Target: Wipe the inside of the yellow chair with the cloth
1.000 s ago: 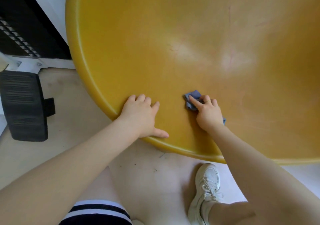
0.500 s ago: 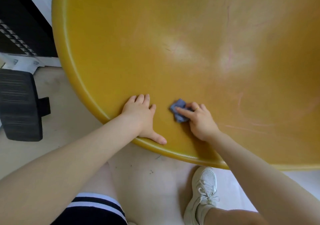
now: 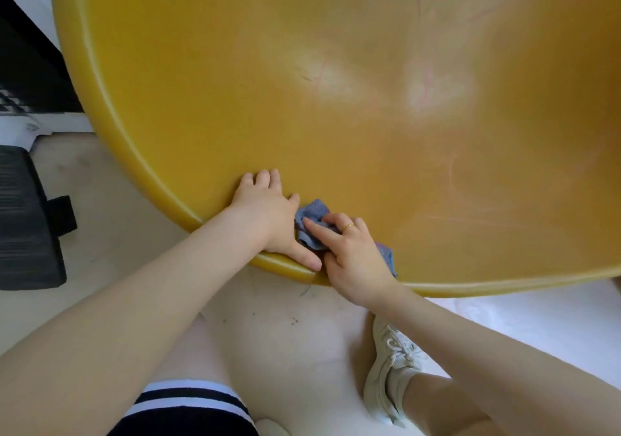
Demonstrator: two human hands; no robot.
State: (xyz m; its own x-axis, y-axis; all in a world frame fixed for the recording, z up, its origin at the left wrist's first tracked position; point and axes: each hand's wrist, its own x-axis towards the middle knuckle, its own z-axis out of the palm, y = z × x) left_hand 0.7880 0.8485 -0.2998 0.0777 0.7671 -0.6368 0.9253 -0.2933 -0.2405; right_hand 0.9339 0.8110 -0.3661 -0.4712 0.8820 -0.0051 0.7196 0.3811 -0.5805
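The yellow chair [image 3: 369, 126] fills the upper and middle part of the frame, its wide curved bowl seen from above, with its rounded rim sweeping from the upper left down across the lower middle and off to the right edge. Two pale shiny patches and faint pink scratches mark the inner surface near the centre. The cloth [image 3: 311, 220], small, blue and crumpled, lies inside the bowl just above the rim in the lower middle of the frame. The right hand [image 3: 353, 257] presses it down against the chair, fingers bent over the cloth with the index finger stretched along it, a gold ring on one finger; a bit of blue cloth shows again at the right side of that hand. The left hand [image 3: 268, 213] lies flat on the inner surface just left of the cloth, fingers straight and spread, thumb lying along the rim, touching the cloth's edge. Below the rim the pale floor [image 3: 111, 227] shows, with a white sneaker [image 3: 389, 365] at the lower right and a black ribbed object [image 3: 23, 220] at the left edge
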